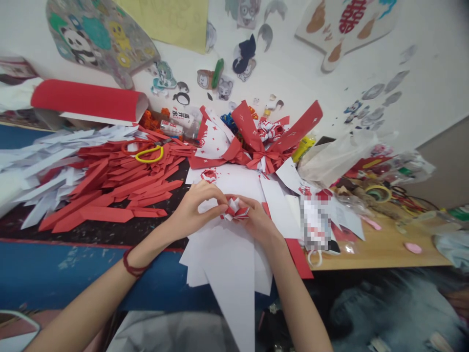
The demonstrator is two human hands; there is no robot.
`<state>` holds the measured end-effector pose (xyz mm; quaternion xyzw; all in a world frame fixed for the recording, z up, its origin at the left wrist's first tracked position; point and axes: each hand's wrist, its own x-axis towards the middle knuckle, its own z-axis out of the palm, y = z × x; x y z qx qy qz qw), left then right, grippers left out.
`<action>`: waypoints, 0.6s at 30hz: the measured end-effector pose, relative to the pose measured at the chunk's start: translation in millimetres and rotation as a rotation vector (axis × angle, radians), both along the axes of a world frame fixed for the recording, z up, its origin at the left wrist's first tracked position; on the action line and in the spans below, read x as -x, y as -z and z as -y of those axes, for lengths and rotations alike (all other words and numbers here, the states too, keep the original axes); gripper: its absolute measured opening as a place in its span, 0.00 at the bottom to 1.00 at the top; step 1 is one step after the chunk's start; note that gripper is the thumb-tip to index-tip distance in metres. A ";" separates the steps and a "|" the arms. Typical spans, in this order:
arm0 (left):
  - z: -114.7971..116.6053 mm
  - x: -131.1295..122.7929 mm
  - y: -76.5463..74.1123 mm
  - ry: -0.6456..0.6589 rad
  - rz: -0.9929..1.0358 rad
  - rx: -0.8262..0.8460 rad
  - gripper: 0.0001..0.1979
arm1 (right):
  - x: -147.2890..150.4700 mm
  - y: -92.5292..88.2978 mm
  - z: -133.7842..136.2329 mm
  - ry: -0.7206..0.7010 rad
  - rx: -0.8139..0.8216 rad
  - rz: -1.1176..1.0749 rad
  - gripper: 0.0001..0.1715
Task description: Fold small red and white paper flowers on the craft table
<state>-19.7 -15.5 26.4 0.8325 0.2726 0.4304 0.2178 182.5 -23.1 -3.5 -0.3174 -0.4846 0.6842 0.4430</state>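
Both hands meet over white paper sheets (230, 254) at the table's front. Between them is a small red-and-white folded paper flower (234, 209). My left hand (200, 205) pinches its left side with thumb and forefinger. My right hand (254, 217) cradles it from the right, its fingers partly hidden behind the flower. A similar red-and-white folded piece (208, 176) lies just beyond my left hand. Farther back stands a red-and-white paper bouquet (264, 142). On the left spreads a heap of folded red paper strips (120, 190).
White folded strips (47, 161) pile at the far left, beside a red paper roll (88, 100). Yellow-handled scissors (149, 154) rest on the red strips. Plastic bottles (179, 128) stand near the wall. A tape roll (378, 193) and plastic bags clutter the wooden table (388, 249) at right.
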 end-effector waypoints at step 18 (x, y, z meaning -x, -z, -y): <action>5.5 -10.3 1.7 -0.163 0.046 -0.040 0.08 | -2.1 14.3 -4.8 -0.040 -0.058 0.064 0.25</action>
